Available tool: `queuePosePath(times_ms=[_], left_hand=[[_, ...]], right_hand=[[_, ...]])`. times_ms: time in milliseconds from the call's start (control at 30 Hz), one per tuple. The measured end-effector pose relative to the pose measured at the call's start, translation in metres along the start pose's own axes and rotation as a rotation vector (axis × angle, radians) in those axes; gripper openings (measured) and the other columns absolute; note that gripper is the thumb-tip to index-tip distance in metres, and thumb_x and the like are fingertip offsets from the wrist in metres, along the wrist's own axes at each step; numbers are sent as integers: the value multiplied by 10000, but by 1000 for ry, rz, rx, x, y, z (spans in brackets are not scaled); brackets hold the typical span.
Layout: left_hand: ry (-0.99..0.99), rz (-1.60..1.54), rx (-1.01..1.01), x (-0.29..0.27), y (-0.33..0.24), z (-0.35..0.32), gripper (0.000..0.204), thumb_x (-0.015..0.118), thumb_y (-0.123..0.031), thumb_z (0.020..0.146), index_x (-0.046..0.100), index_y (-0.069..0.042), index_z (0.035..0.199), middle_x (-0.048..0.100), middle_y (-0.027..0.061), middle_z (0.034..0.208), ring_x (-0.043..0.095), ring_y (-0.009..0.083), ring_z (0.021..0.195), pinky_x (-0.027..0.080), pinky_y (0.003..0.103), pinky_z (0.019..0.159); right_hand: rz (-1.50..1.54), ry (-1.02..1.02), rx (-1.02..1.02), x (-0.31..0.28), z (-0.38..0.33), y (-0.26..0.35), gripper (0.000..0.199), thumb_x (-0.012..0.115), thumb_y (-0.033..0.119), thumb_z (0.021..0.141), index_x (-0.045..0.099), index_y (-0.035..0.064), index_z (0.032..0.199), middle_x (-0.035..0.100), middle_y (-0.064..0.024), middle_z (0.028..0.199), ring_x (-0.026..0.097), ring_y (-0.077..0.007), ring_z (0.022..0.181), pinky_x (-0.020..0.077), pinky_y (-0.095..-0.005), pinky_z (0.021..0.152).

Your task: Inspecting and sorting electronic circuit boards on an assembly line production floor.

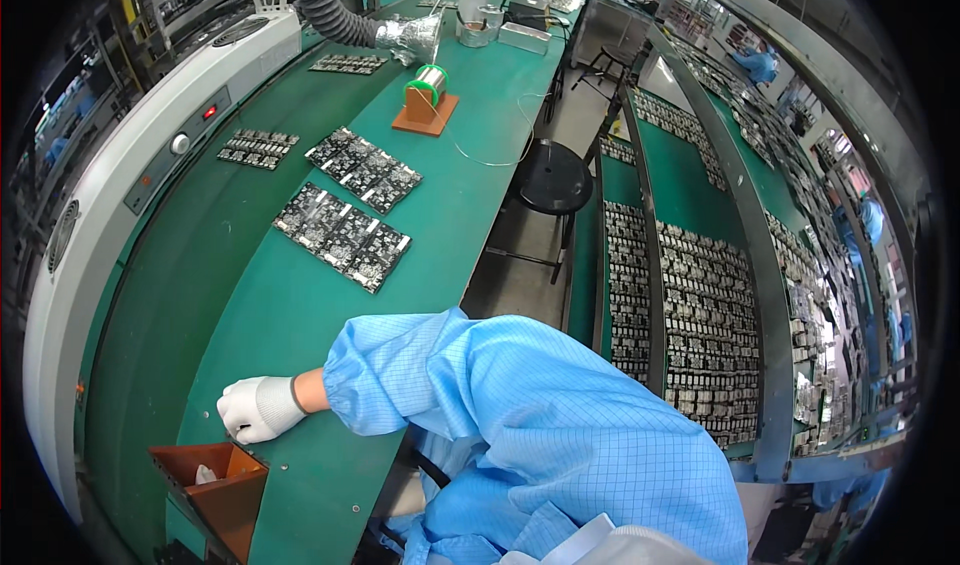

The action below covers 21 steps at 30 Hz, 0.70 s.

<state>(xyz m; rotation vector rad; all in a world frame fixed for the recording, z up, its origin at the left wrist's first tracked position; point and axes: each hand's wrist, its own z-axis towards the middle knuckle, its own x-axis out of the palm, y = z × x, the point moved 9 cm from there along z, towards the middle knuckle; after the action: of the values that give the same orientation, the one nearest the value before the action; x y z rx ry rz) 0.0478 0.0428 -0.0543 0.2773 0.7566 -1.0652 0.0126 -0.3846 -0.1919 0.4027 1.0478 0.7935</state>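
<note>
White-gloved hand (258, 408), reaching across from a blue sleeve (520, 395), rests at the rim of a brown bin (225, 490); judging by the arm's angle it is probably the right one, though that is hard to tell. Fingers are curled narrow, pinched on something small and dark at the bin edge, too small to identify. The other hand is out of view. The bin sits just below the hand on the green bench (300, 315) and holds a scrap of white material, otherwise looks mostly unfilled. Farther out from the hand, two panels of dark circuit boards (343, 235) (364, 170) lie flat on the bench, well apart from the hand and seemingly untouched; a smaller panel (258, 149) lies to their left, another (348, 63) farther still. Beyond them, a green solder spool (428, 85) stands on a brown stand, its wire trailing off the bench edge, and a grey extraction hose (345, 20) ends nearby. Judging by this, work on the boards looks barely begun: the hand is at the bin, not the boards. Black stool (552, 177) stands to the right, with racks of parts (700, 315) beyond.
</note>
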Motion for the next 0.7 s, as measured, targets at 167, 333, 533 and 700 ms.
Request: queuePosePath(times_ms=[167, 333, 533, 700], left_hand=[[-265, -490, 403, -18, 31, -41, 435, 775, -410, 849, 705, 13, 928, 647, 223, 906, 615, 426, 862, 508, 505, 801], [282, 678, -343, -3, 46, -39, 431, 798, -375, 836, 703, 25, 966, 642, 225, 920, 607, 421, 867, 505, 509, 815], [246, 590, -256, -3, 84, -59, 437, 813, -344, 833, 700, 37, 1014, 661, 252, 972, 611, 426, 909, 496, 511, 883], [321, 683, -298, 4, 78, -54, 400, 791, -330, 864, 717, 10, 1064, 696, 228, 1024, 654, 391, 940, 525, 459, 884]], right_hand=[[6, 12, -4, 0, 7, 13, 209, 618, 193, 814, 776, 58, 819, 696, -124, 904, 630, -336, 947, 524, -453, 842], [21, -15, -36, -2, 2, 14, 208, 618, 182, 810, 771, 42, 798, 687, -149, 832, 637, -356, 876, 524, -467, 796], [44, 44, -35, -6, 2, 22, 212, 615, 188, 822, 748, 37, 756, 670, -145, 835, 622, -346, 903, 518, -461, 819], [7, 39, -42, 2, 3, 16, 203, 606, 183, 817, 764, 58, 793, 690, -129, 922, 628, -337, 947, 521, -461, 854]])
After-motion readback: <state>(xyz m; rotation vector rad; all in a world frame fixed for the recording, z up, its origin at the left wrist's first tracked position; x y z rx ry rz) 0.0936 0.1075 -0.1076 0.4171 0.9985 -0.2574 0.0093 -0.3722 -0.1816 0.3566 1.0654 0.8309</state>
